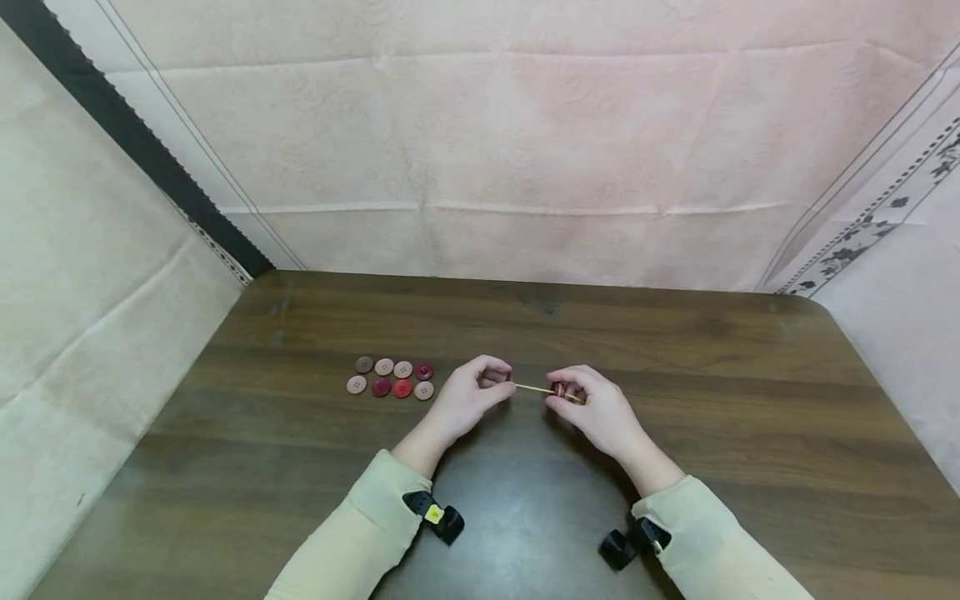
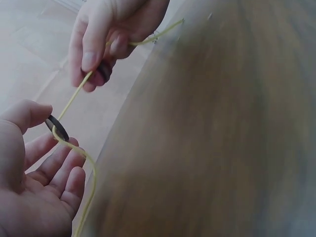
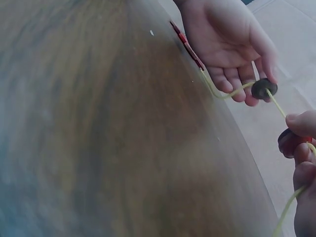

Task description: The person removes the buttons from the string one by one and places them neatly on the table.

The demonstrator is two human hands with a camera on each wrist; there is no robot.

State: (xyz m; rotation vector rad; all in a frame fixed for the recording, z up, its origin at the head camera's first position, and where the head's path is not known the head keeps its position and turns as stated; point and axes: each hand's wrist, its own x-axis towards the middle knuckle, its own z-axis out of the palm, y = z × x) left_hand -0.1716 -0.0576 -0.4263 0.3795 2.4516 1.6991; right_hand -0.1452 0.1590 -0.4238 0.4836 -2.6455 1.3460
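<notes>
My left hand (image 1: 467,402) pinches a dark round button (image 3: 258,89) between thumb and fingertips. A yellow cord (image 2: 94,174) passes through this button, and a slack length hangs from it in the left wrist view. Across from it, my right hand (image 1: 602,410) pinches a small stack of red and dark buttons (image 1: 558,389) threaded on the same cord. Between the two hands the cord runs taut over a short gap. Its other end trails out past the right hand. The fingers partly cover the stack, so its buttons cannot be told apart.
Left of the hands, two rows of loose buttons lie on the brown wooden table (image 1: 300,467), among them a red button (image 1: 402,388), a pale pink button (image 1: 356,384) and a brown button (image 1: 364,364). A pale cloth (image 1: 487,150) hangs behind the table's far edge.
</notes>
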